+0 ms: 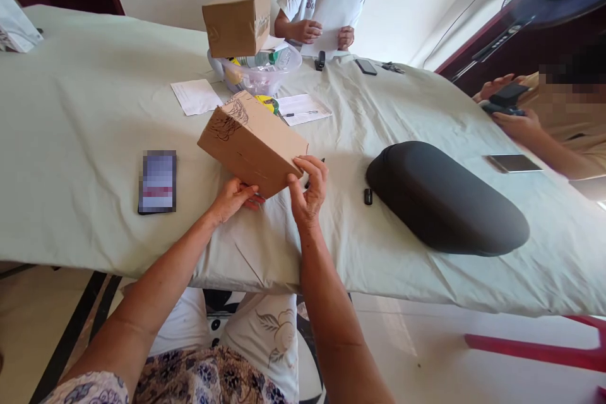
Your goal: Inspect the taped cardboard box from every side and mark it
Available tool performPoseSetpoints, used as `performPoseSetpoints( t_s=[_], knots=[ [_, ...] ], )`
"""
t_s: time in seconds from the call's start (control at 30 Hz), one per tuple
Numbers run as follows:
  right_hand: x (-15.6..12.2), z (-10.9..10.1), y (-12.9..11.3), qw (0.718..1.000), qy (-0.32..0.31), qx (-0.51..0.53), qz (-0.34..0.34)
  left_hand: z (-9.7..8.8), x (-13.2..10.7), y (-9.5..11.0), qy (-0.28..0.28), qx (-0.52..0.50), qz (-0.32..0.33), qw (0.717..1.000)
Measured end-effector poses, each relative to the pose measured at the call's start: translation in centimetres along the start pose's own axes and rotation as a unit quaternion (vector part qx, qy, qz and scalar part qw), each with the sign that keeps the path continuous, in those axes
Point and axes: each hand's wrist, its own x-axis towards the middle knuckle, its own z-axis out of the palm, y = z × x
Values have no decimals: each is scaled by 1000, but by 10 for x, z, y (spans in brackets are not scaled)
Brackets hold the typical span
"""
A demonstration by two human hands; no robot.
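A brown cardboard box (265, 145) with dark scribbles on one end is held tilted over the cloth-covered table, between my two hands. My left hand (237, 197) grips its lower near edge, thumb on the side and the other fingers underneath. With thumb and fingers, my right hand (308, 188) clasps the right end of the box. Behind my right hand a small dark thing shows in part; what it is I cannot tell. A small black object (368, 196) lies on the cloth to the right.
A phone (157, 182) lies at left, a black padded seat (447, 199) at right. Behind stand a plastic basin (265, 79) and a second cardboard box (231, 28), near papers (195, 96). One person holds a sheet (326, 25); another holds a dark device (506, 98).
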Motion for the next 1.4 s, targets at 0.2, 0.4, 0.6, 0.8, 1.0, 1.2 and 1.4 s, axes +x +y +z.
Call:
performPoseSetpoints(
  t_s=[0.2,0.4,0.6,0.8,1.0,1.2,1.4],
  knots=[
    [4,-5,4,997,62,29,26,-1,-15,17,-161,113,-46,979],
    [-1,9,10,999,-8,-20,35,-1,-29,34,-16,36,155,987],
    [-4,15,14,1000,5,-20,20,-22,-19,29,457,232,379,770],
    [-12,19,4,995,51,-83,8,-19,0,13,354,369,328,794],
    [-18,26,-4,989,87,-119,15,1,1,2,379,386,310,782],
    [-17,22,1,989,92,-114,28,6,3,1,383,381,309,782],
    [-15,20,4,994,82,-52,44,2,2,2,366,363,307,800]
  ],
)
